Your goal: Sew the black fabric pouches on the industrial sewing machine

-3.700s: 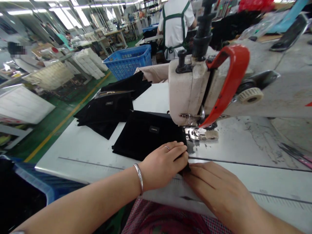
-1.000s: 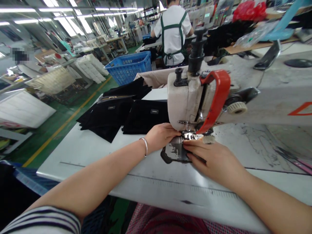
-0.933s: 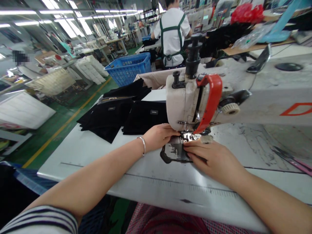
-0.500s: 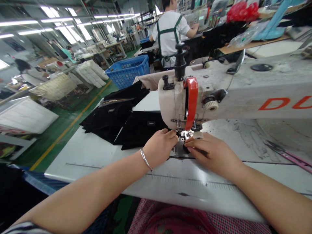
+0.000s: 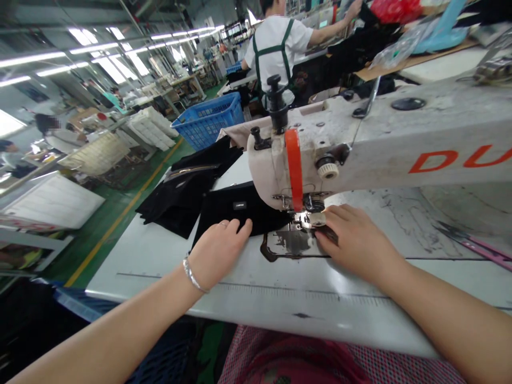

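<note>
A black fabric piece (image 5: 216, 210) with a small label lies flat on the sewing machine's table (image 5: 156, 293), its right end reaching the presser foot (image 5: 302, 220). My left hand (image 5: 220, 250) rests on the piece's front edge, fingers stretched out over the cloth, a silver bangle at the wrist. Just right of the presser foot, my right hand (image 5: 352, 242) has its fingers bent together by the metal needle plate (image 5: 292, 242). Something dark shows under those fingertips, too hidden to make out. Above them stands the white machine head (image 5: 266, 170) with its red lever (image 5: 294, 168).
Behind the piece lies a stack of black fabric pieces (image 5: 172, 197), one with a zipper. Pink-handled scissors (image 5: 476, 245) lie to the right. A blue basket (image 5: 210, 120) stands beyond the table. A person in a white shirt (image 5: 272, 50) works ahead.
My left hand has moved left from the presser foot onto the black fabric piece. The right hand stays beside the foot. Ahead, the person's arm has reached up and right with dark cloth.
</note>
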`<state>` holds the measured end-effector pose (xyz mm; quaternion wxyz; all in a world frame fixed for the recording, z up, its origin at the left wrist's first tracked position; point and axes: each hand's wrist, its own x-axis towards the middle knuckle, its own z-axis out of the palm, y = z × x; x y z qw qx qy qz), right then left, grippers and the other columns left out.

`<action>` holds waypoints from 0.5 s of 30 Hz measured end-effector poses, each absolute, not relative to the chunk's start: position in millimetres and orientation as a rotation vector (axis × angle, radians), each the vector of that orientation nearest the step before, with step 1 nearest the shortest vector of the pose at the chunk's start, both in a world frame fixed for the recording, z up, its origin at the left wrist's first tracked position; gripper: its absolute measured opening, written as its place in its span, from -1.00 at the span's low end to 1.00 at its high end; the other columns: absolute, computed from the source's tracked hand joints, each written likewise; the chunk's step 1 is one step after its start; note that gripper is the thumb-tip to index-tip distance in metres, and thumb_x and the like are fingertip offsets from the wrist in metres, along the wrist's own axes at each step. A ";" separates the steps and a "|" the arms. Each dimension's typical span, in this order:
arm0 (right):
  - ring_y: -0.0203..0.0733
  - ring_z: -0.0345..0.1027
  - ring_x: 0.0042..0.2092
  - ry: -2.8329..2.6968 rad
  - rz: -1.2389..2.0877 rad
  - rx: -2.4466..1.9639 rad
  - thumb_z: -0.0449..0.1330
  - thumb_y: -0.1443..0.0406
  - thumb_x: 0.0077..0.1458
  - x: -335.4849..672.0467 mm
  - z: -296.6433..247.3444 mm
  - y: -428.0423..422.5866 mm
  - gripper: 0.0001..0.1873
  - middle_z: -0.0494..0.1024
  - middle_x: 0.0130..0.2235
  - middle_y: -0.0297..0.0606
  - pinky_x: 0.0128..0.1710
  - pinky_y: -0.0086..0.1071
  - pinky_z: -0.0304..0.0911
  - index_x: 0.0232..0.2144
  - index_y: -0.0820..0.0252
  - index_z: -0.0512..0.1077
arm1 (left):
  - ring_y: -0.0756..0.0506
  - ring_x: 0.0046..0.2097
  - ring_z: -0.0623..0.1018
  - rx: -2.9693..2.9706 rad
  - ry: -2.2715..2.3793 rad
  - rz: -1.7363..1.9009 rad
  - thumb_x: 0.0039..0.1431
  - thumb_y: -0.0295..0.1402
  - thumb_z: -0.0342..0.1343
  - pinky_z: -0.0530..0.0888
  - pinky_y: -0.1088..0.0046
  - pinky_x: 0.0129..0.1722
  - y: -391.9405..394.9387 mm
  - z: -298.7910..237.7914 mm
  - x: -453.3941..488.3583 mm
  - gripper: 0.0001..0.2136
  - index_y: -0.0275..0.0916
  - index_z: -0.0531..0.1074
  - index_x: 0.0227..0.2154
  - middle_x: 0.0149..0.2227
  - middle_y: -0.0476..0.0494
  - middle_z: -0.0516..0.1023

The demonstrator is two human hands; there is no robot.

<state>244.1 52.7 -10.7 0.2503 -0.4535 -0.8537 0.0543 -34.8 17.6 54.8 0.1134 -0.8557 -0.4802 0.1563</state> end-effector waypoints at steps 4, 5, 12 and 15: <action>-0.06 0.28 -0.18 -2.400 0.181 -1.162 0.15 0.36 0.12 246.2 -11.9 57.9 -0.96 0.45 -0.27 -0.24 -0.14 -0.18 0.19 -0.31 0.15 0.38 | -0.13 -0.26 0.53 -2.980 -1.400 0.558 0.24 -0.41 0.03 0.50 0.35 -0.30 -6.8 82.6 -27.1 -0.67 -0.32 0.36 0.05 -0.19 -0.18 0.50; -0.06 0.29 -0.17 -2.385 0.173 -1.150 0.14 0.36 0.14 245.7 -12.5 59.3 -0.97 0.45 -0.25 -0.23 -0.14 -0.19 0.20 -0.31 0.16 0.38 | -0.11 -0.27 0.54 -3.095 -1.392 0.528 0.29 -0.32 0.02 0.50 0.38 -0.29 -8.8 85.8 -22.1 -0.73 -0.27 0.41 -0.01 -0.24 -0.13 0.52; -0.05 0.31 -0.17 -2.390 0.034 -0.993 0.11 0.35 0.22 237.9 -13.2 51.6 -0.88 0.47 -0.25 -0.16 -0.14 -0.18 0.28 -0.28 0.22 0.45 | -0.18 0.27 0.24 -2.949 -1.288 -0.277 0.37 -0.42 -0.13 0.28 0.18 0.26 17.9 26.8 2.0 -0.65 -0.35 0.20 0.18 0.20 -0.26 0.30; -0.12 0.35 -0.08 -2.448 0.194 -0.754 0.06 0.43 0.21 238.6 -15.3 41.8 -0.76 0.50 -0.11 -0.18 -0.06 -0.20 0.30 -0.12 0.20 0.46 | -0.15 0.33 0.12 -2.993 -1.182 -0.342 0.37 -0.44 -0.15 0.25 0.22 0.30 27.1 2.8 0.0 -0.62 -0.36 0.13 0.22 0.24 -0.25 0.24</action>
